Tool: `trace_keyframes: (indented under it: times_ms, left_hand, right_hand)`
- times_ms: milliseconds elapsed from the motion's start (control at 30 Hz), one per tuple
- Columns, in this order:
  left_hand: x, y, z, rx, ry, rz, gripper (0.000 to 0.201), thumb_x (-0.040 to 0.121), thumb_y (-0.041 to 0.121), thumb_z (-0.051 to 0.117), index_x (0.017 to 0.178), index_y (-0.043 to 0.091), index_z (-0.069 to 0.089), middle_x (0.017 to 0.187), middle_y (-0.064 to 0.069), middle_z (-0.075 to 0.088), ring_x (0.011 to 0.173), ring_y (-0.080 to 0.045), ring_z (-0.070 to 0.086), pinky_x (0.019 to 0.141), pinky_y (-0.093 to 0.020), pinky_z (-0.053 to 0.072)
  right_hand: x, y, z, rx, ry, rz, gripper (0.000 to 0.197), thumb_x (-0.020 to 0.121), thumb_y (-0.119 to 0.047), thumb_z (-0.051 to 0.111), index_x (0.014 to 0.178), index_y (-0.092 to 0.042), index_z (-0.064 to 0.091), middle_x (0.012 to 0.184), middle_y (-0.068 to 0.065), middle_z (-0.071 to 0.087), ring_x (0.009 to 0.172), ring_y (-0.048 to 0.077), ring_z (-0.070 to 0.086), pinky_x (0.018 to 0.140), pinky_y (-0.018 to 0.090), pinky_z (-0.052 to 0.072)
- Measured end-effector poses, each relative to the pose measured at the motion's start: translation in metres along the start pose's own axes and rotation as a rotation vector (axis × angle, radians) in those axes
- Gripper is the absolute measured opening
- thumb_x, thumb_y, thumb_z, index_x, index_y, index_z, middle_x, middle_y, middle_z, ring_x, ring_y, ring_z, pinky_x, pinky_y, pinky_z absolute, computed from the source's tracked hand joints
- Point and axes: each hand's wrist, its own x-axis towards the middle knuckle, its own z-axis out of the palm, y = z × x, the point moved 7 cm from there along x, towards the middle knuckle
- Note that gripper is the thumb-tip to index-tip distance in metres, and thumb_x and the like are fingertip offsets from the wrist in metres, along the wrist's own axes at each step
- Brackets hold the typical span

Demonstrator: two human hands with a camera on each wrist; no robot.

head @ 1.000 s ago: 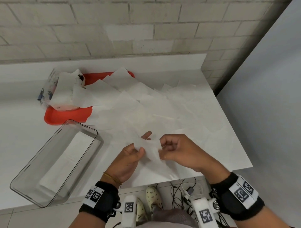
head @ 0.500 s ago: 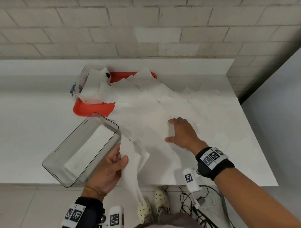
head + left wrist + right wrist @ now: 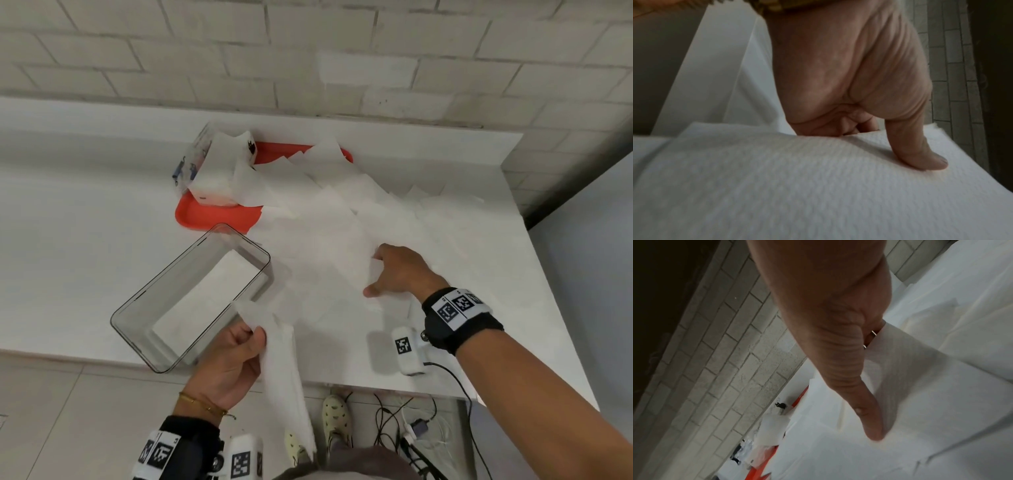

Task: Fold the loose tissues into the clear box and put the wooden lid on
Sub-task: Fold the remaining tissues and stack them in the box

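The clear box (image 3: 144, 291) lies slantwise at the table's front left, with folded white tissues (image 3: 205, 294) on its floor. Just right of it my left hand (image 3: 236, 356) grips a folded tissue (image 3: 284, 377) that hangs down past the table edge. In the left wrist view the thumb (image 3: 920, 154) presses on that tissue (image 3: 818, 186). My right hand (image 3: 400, 270) reaches onto the spread of loose tissues (image 3: 325, 219). Its fingers curl on one sheet (image 3: 910, 369) and lift its edge, and the thumb (image 3: 869, 418) points down at it. No wooden lid is in view.
A red tray (image 3: 212, 216) behind the box carries an opened tissue pack (image 3: 219, 171). A brick wall runs along the back of the white table (image 3: 68, 240). Cables (image 3: 411, 421) and shoes (image 3: 337, 414) show on the floor below the front edge.
The hands have parted from a shared fold. The left now holds the folded tissue near the box, and the right has reached out onto the loose sheets and curled on one.
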Motion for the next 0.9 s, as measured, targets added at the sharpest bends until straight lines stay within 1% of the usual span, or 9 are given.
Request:
trace_keyframes:
  times_ms: [133, 233, 367, 433, 500, 567, 633, 767, 900]
  left_hand:
    - [0.006, 0.002, 0.012, -0.026, -0.014, -0.015, 0.061, 0.036, 0.041, 0.109, 0.081, 0.009, 0.084, 0.078, -0.011, 0.076, 0.065, -0.018, 0.074, 0.058, -0.029, 0.060]
    - [0.011, -0.002, 0.022, -0.136, 0.050, -0.046, 0.019, 0.086, 0.028, 0.079, 0.078, 0.011, 0.084, 0.075, -0.005, 0.075, 0.064, -0.015, 0.073, 0.056, -0.028, 0.060]
    - [0.023, -0.015, 0.031, -0.256, 0.135, -0.138, 0.032, 0.094, 0.028, 0.058, 0.095, 0.010, 0.086, 0.109, -0.012, 0.078, 0.100, -0.026, 0.076, 0.066, -0.033, 0.063]
    - [0.031, -0.023, 0.037, -0.306, 0.101, -0.211, 0.031, 0.095, 0.029, 0.069, 0.114, 0.007, 0.081, 0.132, -0.017, 0.070, 0.123, -0.034, 0.066, 0.078, -0.040, 0.064]
    - [0.036, -0.028, 0.050, -0.337, 0.036, -0.253, 0.044, 0.089, 0.029, 0.082, 0.124, 0.004, 0.075, 0.126, -0.019, 0.070, 0.114, -0.037, 0.068, 0.085, -0.047, 0.062]
    - [0.041, -0.031, 0.060, -0.375, -0.002, -0.249, 0.038, 0.095, 0.029, 0.074, 0.125, 0.005, 0.071, 0.119, -0.019, 0.072, 0.106, -0.037, 0.070, 0.098, -0.055, 0.056]
    - [0.047, -0.031, 0.066, -0.400, -0.006, -0.241, 0.037, 0.104, 0.028, 0.062, 0.133, 0.005, 0.068, 0.135, -0.022, 0.066, 0.125, -0.040, 0.063, 0.114, -0.060, 0.043]
    - [0.058, -0.024, 0.074, -0.399, 0.015, -0.208, 0.050, 0.107, 0.031, 0.059, 0.146, 0.000, 0.057, 0.151, -0.027, 0.054, 0.142, -0.039, 0.053, 0.122, -0.056, 0.035]
    - [0.063, -0.010, 0.079, -0.329, 0.078, -0.129, 0.039, 0.105, 0.031, 0.058, 0.130, 0.005, 0.072, 0.134, -0.020, 0.069, 0.126, -0.029, 0.067, 0.110, -0.046, 0.050]
  right_hand:
    - [-0.009, -0.004, -0.004, 0.177, -0.001, -0.042, 0.044, 0.086, -0.053, 0.079, 0.104, -0.013, 0.071, 0.095, -0.001, 0.067, 0.097, 0.023, 0.066, 0.073, 0.029, 0.046]
    - [-0.035, -0.004, -0.008, 0.370, -0.036, -0.034, 0.045, 0.089, -0.047, 0.078, 0.076, -0.010, 0.057, 0.069, 0.000, 0.044, 0.063, 0.016, 0.044, 0.057, 0.027, 0.029]
    - [-0.088, -0.018, -0.022, 0.746, -0.125, -0.159, 0.052, 0.087, -0.047, 0.082, 0.084, 0.001, 0.062, 0.072, 0.010, 0.052, 0.067, 0.018, 0.048, 0.067, 0.028, 0.037]
    - [-0.113, -0.028, -0.034, 0.844, -0.066, -0.211, 0.034, 0.090, -0.039, 0.081, 0.085, -0.006, 0.072, 0.064, -0.006, 0.061, 0.062, 0.005, 0.052, 0.068, 0.019, 0.040]
    - [-0.132, -0.039, -0.044, 0.825, 0.046, -0.270, 0.020, 0.092, -0.034, 0.079, 0.083, -0.018, 0.074, 0.064, -0.022, 0.060, 0.056, 0.000, 0.049, 0.065, 0.012, 0.039]
    - [-0.140, -0.046, -0.042, 0.756, 0.112, -0.317, 0.011, 0.091, -0.036, 0.080, 0.090, -0.026, 0.078, 0.092, -0.028, 0.072, 0.074, -0.006, 0.063, 0.078, 0.010, 0.045]
    - [-0.144, -0.049, -0.037, 0.693, 0.142, -0.337, 0.011, 0.089, -0.035, 0.082, 0.094, -0.025, 0.078, 0.111, -0.032, 0.069, 0.101, -0.013, 0.066, 0.089, 0.007, 0.047]
    - [-0.151, -0.050, -0.029, 0.633, 0.150, -0.386, 0.018, 0.091, -0.036, 0.079, 0.105, -0.025, 0.081, 0.115, -0.030, 0.072, 0.104, -0.004, 0.069, 0.092, 0.019, 0.055]
    - [-0.153, -0.042, -0.011, 0.699, 0.048, -0.329, 0.063, 0.087, -0.078, 0.057, 0.111, -0.023, 0.077, 0.118, -0.004, 0.076, 0.108, 0.020, 0.072, 0.100, 0.042, 0.056]
